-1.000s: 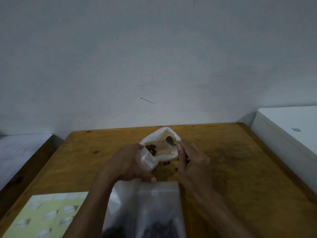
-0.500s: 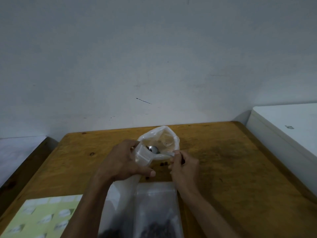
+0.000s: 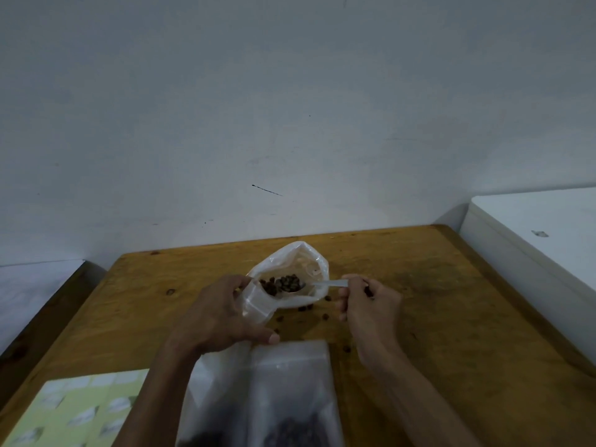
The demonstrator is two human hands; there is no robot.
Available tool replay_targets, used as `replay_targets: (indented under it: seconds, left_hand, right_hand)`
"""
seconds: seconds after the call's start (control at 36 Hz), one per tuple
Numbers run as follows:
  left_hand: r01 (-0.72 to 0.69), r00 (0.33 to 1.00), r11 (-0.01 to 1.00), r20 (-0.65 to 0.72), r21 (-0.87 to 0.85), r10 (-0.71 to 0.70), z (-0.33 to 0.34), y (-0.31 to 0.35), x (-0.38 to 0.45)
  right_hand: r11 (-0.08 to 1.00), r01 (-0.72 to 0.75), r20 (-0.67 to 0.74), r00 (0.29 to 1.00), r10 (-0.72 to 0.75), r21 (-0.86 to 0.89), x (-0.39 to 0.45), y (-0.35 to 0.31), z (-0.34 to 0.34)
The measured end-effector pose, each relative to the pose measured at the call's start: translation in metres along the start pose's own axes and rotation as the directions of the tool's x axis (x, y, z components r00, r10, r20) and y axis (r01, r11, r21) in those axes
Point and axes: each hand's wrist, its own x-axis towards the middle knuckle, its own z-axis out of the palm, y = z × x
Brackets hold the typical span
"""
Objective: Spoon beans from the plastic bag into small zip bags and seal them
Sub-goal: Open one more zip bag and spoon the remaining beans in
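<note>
Spoon (image 3: 292,287) heaped with dark beans (image 3: 283,283), bowl over the mouth of a small zip bag (image 3: 261,306), handle pinched in the closed right hand (image 3: 367,304). Left hand (image 3: 222,314) clamped around the zip bag, just in front of the open plastic bag (image 3: 300,259). Loose beans scattered on the wooden table (image 3: 451,317). Larger clear bags (image 3: 283,391) at the near edge, a green printed sheet (image 3: 74,411) at the lower left.

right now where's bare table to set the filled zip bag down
Bare wood lies right of the right hand toward the white box, and left of the left hand above the green sheet. Crowded: spilled beans between the hands, large bags near you.
</note>
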Motion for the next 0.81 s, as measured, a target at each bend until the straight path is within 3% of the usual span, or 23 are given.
replay_targets:
  seconds: [0.25, 0.36, 0.42, 0.5, 0.56, 0.67, 0.81]
  left_hand:
    - [-0.01, 0.999, 0.999, -0.032, -0.048, 0.008, 0.002, 0.0, 0.002]
    - [-0.003, 0.999, 0.999, -0.046, -0.046, 0.001, 0.004, -0.004, 0.003]
    - [-0.017, 0.999, 0.999, -0.051, -0.042, 0.015, 0.005, -0.004, 0.004]
    - [-0.019, 0.998, 0.998, -0.061, -0.059, 0.015, 0.006, -0.002, 0.004]
    - [-0.016, 0.998, 0.997, -0.068, -0.073, 0.011, 0.005, -0.003, 0.004]
    - [-0.023, 0.997, 0.997, -0.07, -0.073, 0.018, 0.003, -0.005, 0.001]
    - [-0.03, 0.998, 0.998, -0.062, -0.056, 0.026, 0.001, -0.002, 0.001]
  right_hand:
    - [0.989, 0.148, 0.081, 0.986, -0.148, 0.0, -0.01, -0.033, -0.011]
    - [0.948, 0.298, 0.18, 0.944, -0.276, -0.109, -0.02, -0.037, 0.0]
    - [0.87, 0.455, 0.27, 0.876, -0.399, -0.191, -0.026, -0.035, 0.006]
    - [0.591, 0.762, 0.419, 0.643, -0.641, -0.266, -0.031, -0.029, 0.011]
    - [0.476, 0.833, 0.385, 0.552, -0.739, -0.281, -0.029, -0.026, 0.008]
    - [0.493, 0.808, 0.217, 0.571, -0.792, -0.324, -0.014, -0.018, -0.003]
    - [0.506, 0.723, 0.246, 0.658, -0.712, -0.47, 0.003, 0.011, 0.004]
